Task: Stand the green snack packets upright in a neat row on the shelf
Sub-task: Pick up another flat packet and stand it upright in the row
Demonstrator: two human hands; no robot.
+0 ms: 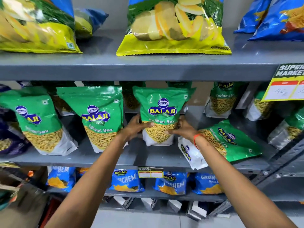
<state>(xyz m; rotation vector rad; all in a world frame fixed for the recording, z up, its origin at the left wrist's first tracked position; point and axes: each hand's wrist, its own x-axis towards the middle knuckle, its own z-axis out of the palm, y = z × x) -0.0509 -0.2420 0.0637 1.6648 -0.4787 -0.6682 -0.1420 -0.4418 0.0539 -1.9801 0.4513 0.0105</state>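
A green Ratlami Sev packet (162,102) stands upright at the middle of the grey shelf (148,157). My left hand (137,127) grips its lower left side and my right hand (184,129) grips its lower right side. Two more green packets stand leaning to its left, one at the centre left (100,116) and one at the far left (35,119). Another green packet (225,142) lies flat and tilted on the shelf just right of my right wrist. Further green packets (222,99) stand at the back right.
Yellow-green wafer bags (176,27) and blue bags (279,17) sit on the shelf above. Blue packets (128,180) fill the shelf below. A yellow price tag (284,86) hangs at the upper right. A dark purple packet (6,134) is at the far left.
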